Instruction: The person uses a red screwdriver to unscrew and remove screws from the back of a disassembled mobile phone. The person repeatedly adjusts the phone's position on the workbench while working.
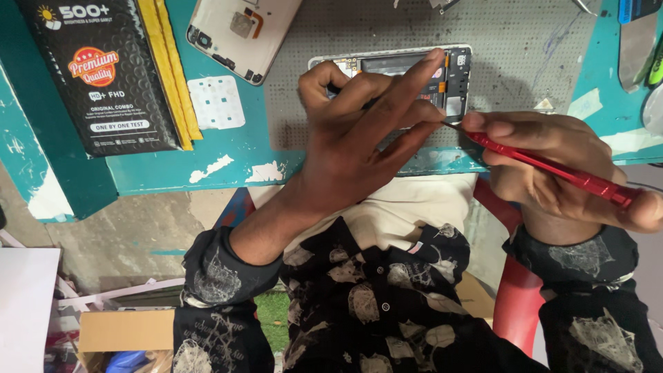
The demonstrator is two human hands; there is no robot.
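An opened phone [456, 72] with its inner parts exposed lies on a grey perforated mat [525, 41]. My left hand [359, 131] rests on the phone, fingers spread over its middle and holding it flat. A red screwdriver [552, 166] is gripped in my right hand [552, 166], and its tip touches the phone's lower right corner, beside my left fingertips.
A white phone back cover [242, 31] lies at the top. A black and yellow padded package [103, 72] and a small white adhesive sheet [217, 101] sit on the teal table [145, 166]. Tools lie at the far right [635, 48]. A cardboard box [124, 330] is on the floor.
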